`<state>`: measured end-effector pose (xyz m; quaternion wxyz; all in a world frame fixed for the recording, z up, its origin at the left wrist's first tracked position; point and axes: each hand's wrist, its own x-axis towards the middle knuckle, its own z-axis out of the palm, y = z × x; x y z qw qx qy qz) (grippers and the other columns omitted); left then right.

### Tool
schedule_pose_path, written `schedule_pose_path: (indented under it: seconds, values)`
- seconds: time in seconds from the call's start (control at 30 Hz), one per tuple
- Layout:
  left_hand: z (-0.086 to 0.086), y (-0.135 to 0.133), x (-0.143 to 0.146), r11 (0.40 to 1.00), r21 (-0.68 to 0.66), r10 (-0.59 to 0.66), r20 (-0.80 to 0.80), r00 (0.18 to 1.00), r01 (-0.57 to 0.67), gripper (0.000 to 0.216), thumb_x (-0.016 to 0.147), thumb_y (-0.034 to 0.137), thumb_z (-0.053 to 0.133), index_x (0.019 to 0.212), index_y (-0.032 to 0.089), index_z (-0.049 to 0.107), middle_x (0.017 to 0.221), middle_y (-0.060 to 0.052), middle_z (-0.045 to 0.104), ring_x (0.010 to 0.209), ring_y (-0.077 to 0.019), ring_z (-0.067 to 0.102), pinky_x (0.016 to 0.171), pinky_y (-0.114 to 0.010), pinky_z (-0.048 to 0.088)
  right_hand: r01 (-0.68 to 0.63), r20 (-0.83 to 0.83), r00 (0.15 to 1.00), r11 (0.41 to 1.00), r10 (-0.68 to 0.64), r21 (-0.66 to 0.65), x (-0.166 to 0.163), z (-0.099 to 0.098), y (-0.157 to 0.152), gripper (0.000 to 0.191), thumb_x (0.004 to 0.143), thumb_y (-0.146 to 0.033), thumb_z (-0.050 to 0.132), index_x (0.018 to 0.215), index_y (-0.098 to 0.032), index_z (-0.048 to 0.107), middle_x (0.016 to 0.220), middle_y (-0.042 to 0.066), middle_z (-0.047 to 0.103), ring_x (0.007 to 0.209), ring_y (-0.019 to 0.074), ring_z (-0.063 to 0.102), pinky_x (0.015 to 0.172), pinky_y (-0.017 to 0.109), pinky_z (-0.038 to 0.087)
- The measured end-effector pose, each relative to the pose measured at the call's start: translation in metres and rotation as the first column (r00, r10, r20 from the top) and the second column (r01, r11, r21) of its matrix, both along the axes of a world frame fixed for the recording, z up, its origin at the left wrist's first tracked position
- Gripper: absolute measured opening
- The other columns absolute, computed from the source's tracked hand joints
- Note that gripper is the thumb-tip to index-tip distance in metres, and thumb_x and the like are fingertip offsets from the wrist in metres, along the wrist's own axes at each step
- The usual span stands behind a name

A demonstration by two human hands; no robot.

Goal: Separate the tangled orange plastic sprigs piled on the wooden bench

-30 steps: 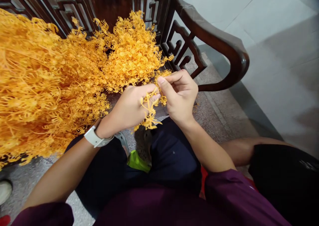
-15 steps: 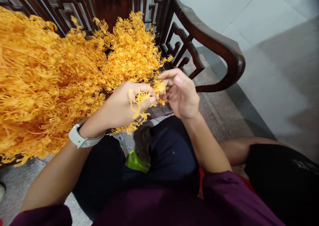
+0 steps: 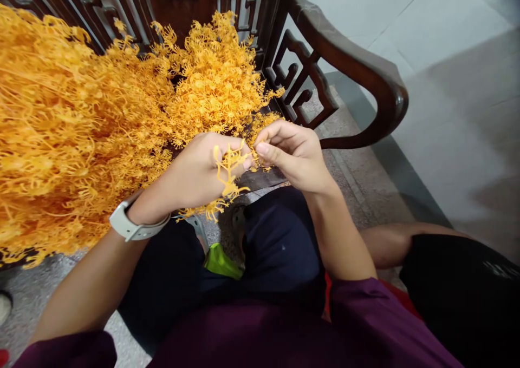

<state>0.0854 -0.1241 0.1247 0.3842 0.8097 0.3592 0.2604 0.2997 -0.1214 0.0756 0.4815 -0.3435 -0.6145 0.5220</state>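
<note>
My left hand (image 3: 199, 168), with a pale watch on its wrist, is closed on a yellow plastic flower sprig (image 3: 229, 170) whose thin curled prongs stick out past the thumb. Close beside its fingertips, my right hand (image 3: 298, 154) makes a pinch with thumb and forefinger. What that pinch holds, if anything, is too small to make out. Both hands are over the front edge of a dark wooden bench (image 3: 264, 179). Behind and left of them a big heap of similar yellow plastic flowers (image 3: 93, 124) covers the seat.
The bench's curved wooden armrest (image 3: 345, 48) rises at the right, near a pale tiled wall (image 3: 439, 97). A person's leg in black shorts (image 3: 455, 287) is close on my right. Something bright green (image 3: 221, 262) lies below, between my knees.
My right hand has turned and its thumb and forefinger have come together; the yellow flower piece seen at its fingers no longer shows there. My left hand stays nearly in place with its sprig.
</note>
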Motion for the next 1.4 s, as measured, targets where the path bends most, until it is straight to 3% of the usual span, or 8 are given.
schedule_pose_path:
  seconds: [0.13, 0.27, 0.47, 0.67, 0.9, 1.13, 1.27, 1.4]
  values:
    - [0.001, 0.000, -0.001, 0.999, 0.022, 0.025, -0.019, 0.999, -0.025, 0.018, 0.094, 0.026, 0.068, 0.079, 0.018, 0.072, 0.063, 0.002, 0.061, 0.055, -0.0107, 0.046, 0.053, -0.029, 0.032, -0.068, 0.057, 0.996, 0.997, 0.066, 0.042, 0.003, 0.001, 0.001, 0.036, 0.088, -0.054, 0.084, 0.096, -0.020, 0.076, 0.078, 0.000, 0.067, 0.068, 0.0121, 0.059, 0.063, 0.027, 0.051]
    - [-0.002, 0.001, 0.000, 1.000, 0.022, -0.004, -0.022, 1.000, 0.004, 0.020, 0.096, 0.026, 0.065, 0.080, 0.017, 0.073, 0.059, 0.003, 0.056, 0.053, -0.0103, 0.043, 0.053, -0.029, 0.030, -0.039, 0.078, 0.996, 0.996, 0.034, 0.074, 0.003, 0.002, 0.000, 0.037, 0.089, -0.055, 0.083, 0.088, -0.020, 0.071, 0.078, 0.000, 0.064, 0.070, 0.0132, 0.057, 0.065, 0.028, 0.051]
    - [-0.007, 0.001, 0.004, 1.000, -0.010, -0.023, 0.015, 1.000, 0.023, 0.024, 0.097, 0.028, 0.065, 0.076, 0.017, 0.069, 0.063, 0.001, 0.059, 0.056, -0.0114, 0.048, 0.055, -0.028, 0.034, -0.029, 0.005, 1.000, 0.999, 0.029, -0.020, -0.001, -0.005, -0.001, 0.040, 0.092, -0.062, 0.077, 0.090, -0.025, 0.063, 0.074, -0.001, 0.059, 0.064, 0.0139, 0.052, 0.059, 0.030, 0.048]
    - [-0.004, -0.001, 0.002, 0.995, 0.094, -0.009, -0.053, 0.999, 0.014, 0.020, 0.098, 0.027, 0.062, 0.082, 0.019, 0.071, 0.064, 0.002, 0.061, 0.056, -0.0118, 0.047, 0.056, -0.029, 0.033, 0.038, 0.008, 0.999, 0.998, -0.038, -0.051, -0.011, -0.007, -0.002, 0.040, 0.095, -0.063, 0.072, 0.091, -0.025, 0.059, 0.071, -0.003, 0.055, 0.060, 0.0127, 0.048, 0.057, 0.029, 0.044]
    - [-0.005, 0.002, -0.001, 0.982, 0.186, -0.002, -0.087, 0.996, 0.018, 0.031, 0.096, 0.026, 0.065, 0.068, 0.019, 0.055, 0.059, 0.003, 0.053, 0.052, -0.0105, 0.039, 0.054, -0.031, 0.028, 0.056, 0.069, 0.996, 0.997, -0.060, 0.054, -0.011, -0.007, -0.002, 0.038, 0.094, -0.059, 0.076, 0.092, -0.025, 0.059, 0.074, -0.003, 0.052, 0.063, 0.0126, 0.044, 0.057, 0.029, 0.039]
    - [-0.003, 0.003, -0.002, 0.981, 0.195, 0.017, -0.116, 0.993, 0.006, 0.047, 0.100, 0.048, 0.067, 0.065, 0.020, 0.051, 0.054, 0.003, 0.049, 0.052, -0.0119, 0.040, 0.056, -0.032, 0.026, 0.087, 0.091, 0.991, 0.993, -0.094, 0.083, -0.013, -0.008, -0.003, 0.038, 0.095, -0.061, 0.074, 0.095, -0.026, 0.059, 0.073, -0.003, 0.053, 0.063, 0.0129, 0.048, 0.056, 0.028, 0.042]
    - [-0.011, 0.000, 0.002, 0.966, 0.259, 0.031, -0.099, 0.995, -0.005, 0.049, 0.103, 0.048, 0.062, 0.065, 0.020, 0.048, 0.054, 0.004, 0.047, 0.049, -0.0112, 0.034, 0.055, -0.033, 0.025, 0.134, 0.065, 0.988, 0.987, -0.139, 0.086, -0.015, -0.010, -0.004, 0.037, 0.096, -0.059, 0.073, 0.104, -0.028, 0.054, 0.071, -0.006, 0.046, 0.058, 0.0119, 0.045, 0.056, 0.027, 0.042]
    - [-0.017, 0.000, 0.006, 0.940, 0.342, 0.055, -0.173, 0.983, 0.007, 0.046, 0.106, 0.046, 0.056, 0.069, 0.020, 0.052, 0.057, 0.002, 0.051, 0.048, -0.0120, 0.038, 0.055, -0.032, 0.025, 0.151, 0.097, 0.980, 0.966, -0.174, 0.209, -0.018, -0.016, 0.000, 0.033, 0.100, -0.054, 0.069, 0.103, -0.027, 0.051, 0.078, -0.005, 0.049, 0.061, 0.0116, 0.048, 0.060, 0.027, 0.045]
